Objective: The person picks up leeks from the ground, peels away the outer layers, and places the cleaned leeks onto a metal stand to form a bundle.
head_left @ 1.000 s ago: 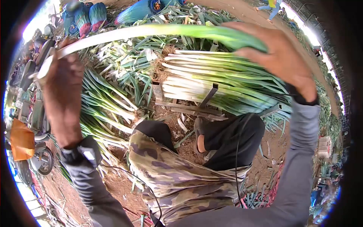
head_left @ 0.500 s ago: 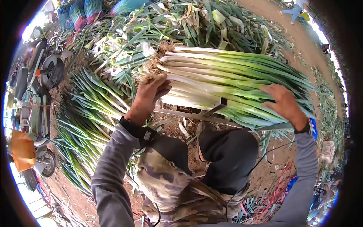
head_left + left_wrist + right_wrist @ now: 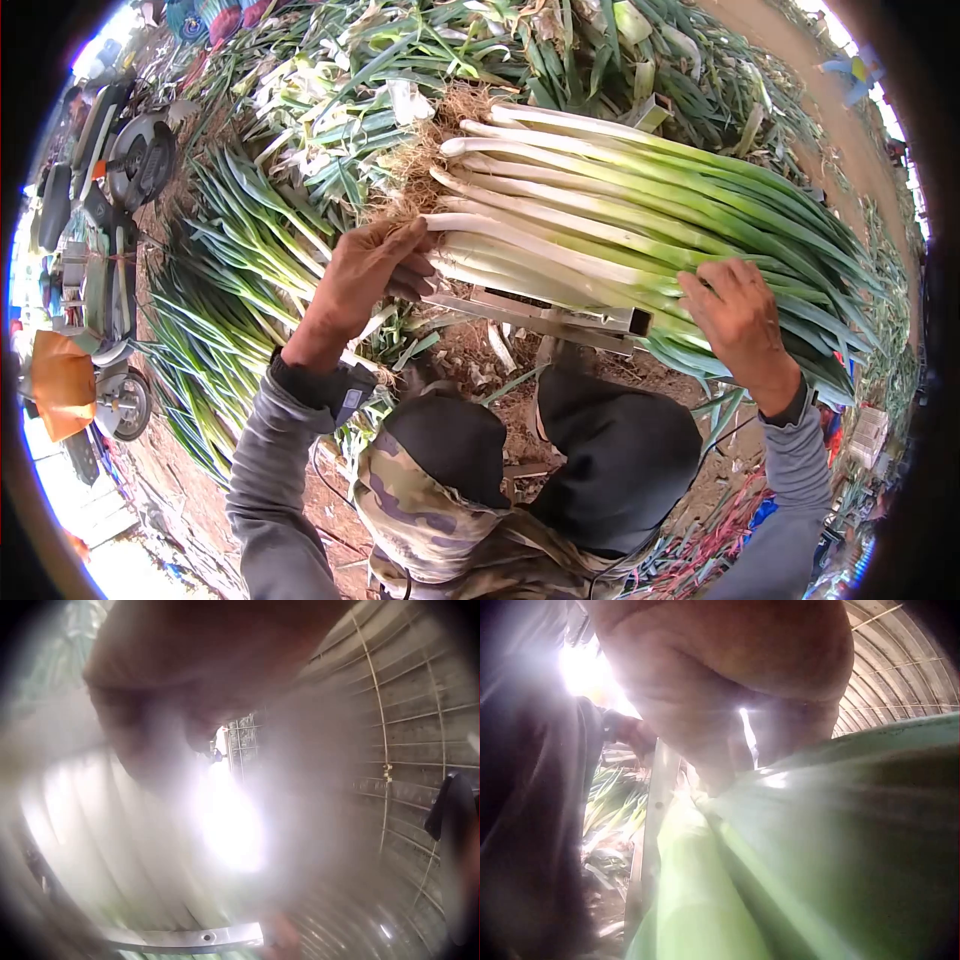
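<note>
1. On the far left stand parked motorbikes (image 3: 110,300), with loose heaps of green leaves (image 3: 230,300) spread over the dirt between them and the person.
2. The left hand (image 3: 365,270) presses against the rooted white ends of the stacked leeks (image 3: 620,225). Its fingers are curled around the nearest stalk's end, so it seems to be grasping that stalk while it squares up the stack.
3. The leeks lie in a neat pile on a metal rack (image 3: 545,320) in front of the person's knees, roots to the left and green tops to the right.
4. The right hand (image 3: 735,320) rests on the near green part of the pile with bent fingers pressing down. Whether it pinches a stalk I cannot tell (its wrist view shows only palm and green leaf (image 3: 840,847)).
5. To do this well, I judge that the left hand should tap the root ends flush while the right keeps the tops from sliding off the rack's near edge.
6. Compared with a second ago, the single leek held up between both hands is no longer raised. Both hands are now down on the pile, and the view has tilted closer to it.
</note>
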A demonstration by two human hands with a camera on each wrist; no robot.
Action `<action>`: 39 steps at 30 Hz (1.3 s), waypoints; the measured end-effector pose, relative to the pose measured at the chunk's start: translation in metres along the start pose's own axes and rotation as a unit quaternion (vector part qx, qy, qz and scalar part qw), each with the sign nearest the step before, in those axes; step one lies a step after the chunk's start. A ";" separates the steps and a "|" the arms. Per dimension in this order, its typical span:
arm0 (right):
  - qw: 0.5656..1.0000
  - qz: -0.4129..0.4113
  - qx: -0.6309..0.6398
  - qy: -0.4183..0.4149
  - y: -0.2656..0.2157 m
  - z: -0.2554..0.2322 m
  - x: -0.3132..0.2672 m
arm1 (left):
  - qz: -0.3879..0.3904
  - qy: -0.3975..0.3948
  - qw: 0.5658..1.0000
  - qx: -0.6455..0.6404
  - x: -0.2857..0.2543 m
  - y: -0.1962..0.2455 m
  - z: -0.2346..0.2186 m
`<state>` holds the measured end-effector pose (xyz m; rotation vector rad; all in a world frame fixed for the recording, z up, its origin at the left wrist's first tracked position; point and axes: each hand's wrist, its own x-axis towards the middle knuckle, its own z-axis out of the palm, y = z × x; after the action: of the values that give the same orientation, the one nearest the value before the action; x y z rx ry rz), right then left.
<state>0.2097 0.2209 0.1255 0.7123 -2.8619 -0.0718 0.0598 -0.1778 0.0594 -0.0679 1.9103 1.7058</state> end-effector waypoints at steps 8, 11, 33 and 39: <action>1.000 -0.009 0.016 -0.004 -0.004 0.001 0.005 | 0.500 0.156 0.727 0.444 0.024 -0.015 0.021; 0.999 -0.015 0.027 -0.011 -0.004 -0.002 0.006 | 0.470 0.135 0.746 0.451 0.030 -0.024 0.022; 0.990 0.118 0.074 -0.015 -0.011 -0.023 -0.024 | 0.349 0.180 0.881 0.263 -0.042 -0.105 -0.064; 0.920 0.208 0.331 0.029 -0.044 -0.064 -0.037 | -0.032 0.397 0.915 -0.065 -0.122 -0.295 -0.190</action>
<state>0.2747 0.1991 0.1780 0.1606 -2.8878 0.9919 0.2084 -0.4480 -0.1471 -1.0011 2.2807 1.9238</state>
